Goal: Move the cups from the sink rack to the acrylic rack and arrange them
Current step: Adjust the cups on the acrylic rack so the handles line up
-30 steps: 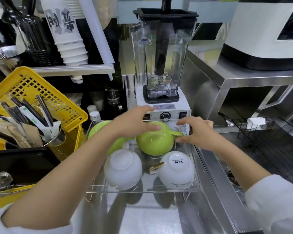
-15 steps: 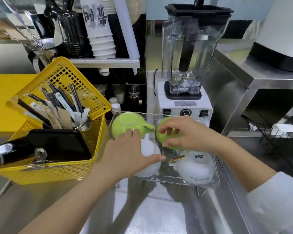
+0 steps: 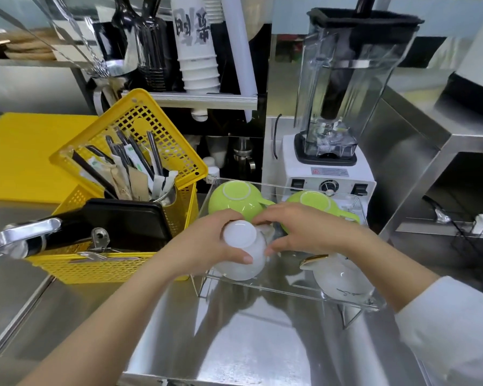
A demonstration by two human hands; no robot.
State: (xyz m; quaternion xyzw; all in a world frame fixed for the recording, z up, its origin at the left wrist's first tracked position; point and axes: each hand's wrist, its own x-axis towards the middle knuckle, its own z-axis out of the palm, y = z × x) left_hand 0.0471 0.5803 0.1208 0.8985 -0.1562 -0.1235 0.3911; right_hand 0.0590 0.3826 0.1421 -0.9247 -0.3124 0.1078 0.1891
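Observation:
A clear acrylic rack (image 3: 354, 301) stands on the steel counter in front of a blender. Several cups lie upside down on it. At its back are two green cups, one on the left (image 3: 236, 197) and one on the right (image 3: 315, 201). My left hand (image 3: 207, 246) grips a white cup (image 3: 241, 250) at the rack's front left. My right hand (image 3: 310, 232) touches the same white cup's right side with its fingertips, hiding part of the right green cup. A second white cup (image 3: 339, 277) with a gold handle sits at the front right, untouched.
A yellow basket (image 3: 117, 263) with a utensil cup and a black tray stands just left of the rack. The blender (image 3: 332, 112) rises behind it. Part of a dark wire sink rack (image 3: 474, 238) shows at the right edge. Bare steel counter lies in front.
My right hand has left the right green cup and come down to the front-left white cup. My left hand has closed around that white cup. The camera has shifted closer and left.

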